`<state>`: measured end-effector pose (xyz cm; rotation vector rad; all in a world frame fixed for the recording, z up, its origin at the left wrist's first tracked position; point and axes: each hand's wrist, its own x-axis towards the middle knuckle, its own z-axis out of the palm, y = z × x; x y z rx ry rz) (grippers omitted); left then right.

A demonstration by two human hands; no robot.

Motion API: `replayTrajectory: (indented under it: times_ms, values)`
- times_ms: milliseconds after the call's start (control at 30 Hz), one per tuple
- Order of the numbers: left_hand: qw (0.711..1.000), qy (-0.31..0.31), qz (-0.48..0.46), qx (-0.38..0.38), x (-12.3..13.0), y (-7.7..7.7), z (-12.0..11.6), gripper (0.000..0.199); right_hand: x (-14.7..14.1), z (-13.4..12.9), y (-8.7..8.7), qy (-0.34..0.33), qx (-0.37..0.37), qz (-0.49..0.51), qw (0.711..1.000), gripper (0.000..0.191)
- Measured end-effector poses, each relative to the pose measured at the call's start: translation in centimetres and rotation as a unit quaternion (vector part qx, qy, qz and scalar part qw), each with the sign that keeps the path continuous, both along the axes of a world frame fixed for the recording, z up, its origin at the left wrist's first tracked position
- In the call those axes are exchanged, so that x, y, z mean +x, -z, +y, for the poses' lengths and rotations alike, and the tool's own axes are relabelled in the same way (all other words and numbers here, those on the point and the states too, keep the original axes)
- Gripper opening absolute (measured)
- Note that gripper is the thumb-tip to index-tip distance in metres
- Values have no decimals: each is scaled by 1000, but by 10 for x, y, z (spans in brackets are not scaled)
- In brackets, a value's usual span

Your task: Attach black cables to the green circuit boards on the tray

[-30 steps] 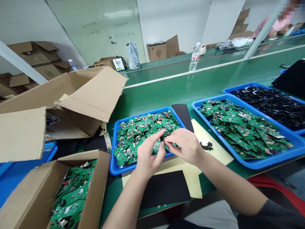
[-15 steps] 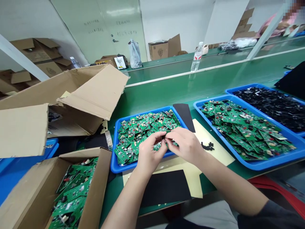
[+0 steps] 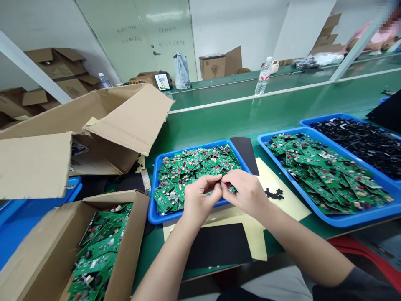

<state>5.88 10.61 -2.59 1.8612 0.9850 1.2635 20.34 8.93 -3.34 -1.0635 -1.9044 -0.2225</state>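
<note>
My left hand (image 3: 200, 198) and my right hand (image 3: 246, 190) meet fingertip to fingertip over the front edge of a blue tray (image 3: 156, 218). Both are closed in a pinch around a small black piece, mostly hidden by the fingers, so its kind does not show. Green circuit boards (image 3: 184, 165) with small parts on them fill the tray behind my hands. Beside my right wrist, several small black pieces (image 3: 275, 193) lie on yellow paper (image 3: 290, 202). Below my hands lies a black sheet (image 3: 219, 246).
To the right stand a second blue tray (image 3: 336, 221) of circuit boards and another blue tray (image 3: 305, 122) of black parts. A carton of boards (image 3: 125, 238) stands at the left, with a large open carton (image 3: 125, 121) behind it. A water bottle (image 3: 263, 77) stands farther back.
The view has shifted slightly, so the scene sits a little farther right. Both hands stay pinched together, and less of the dark piece shows between the fingertips.
</note>
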Motion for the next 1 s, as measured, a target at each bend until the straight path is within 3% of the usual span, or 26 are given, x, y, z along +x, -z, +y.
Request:
replayTrajectory:
  times_ms: [400, 533, 767, 1000]
  values:
    - [989, 48, -39, -131, -1, -1, 5, 13, 0, -1, 1, 28, -64, 7, 998, 19]
    - [982, 65, -52, -168, -2, -2, 8, 19, 4, 0, -2, -10, -106, 5, 994, 19]
    - [991, 40, -41, -120, -2, 9, 11, 21, 7, 2, -5, -20, -119, -12, 993, 18]
    - [995, 27, -27, -91, -1, 12, 10, 16, 4, 3, 1, -2, -44, -15, 999, 19]
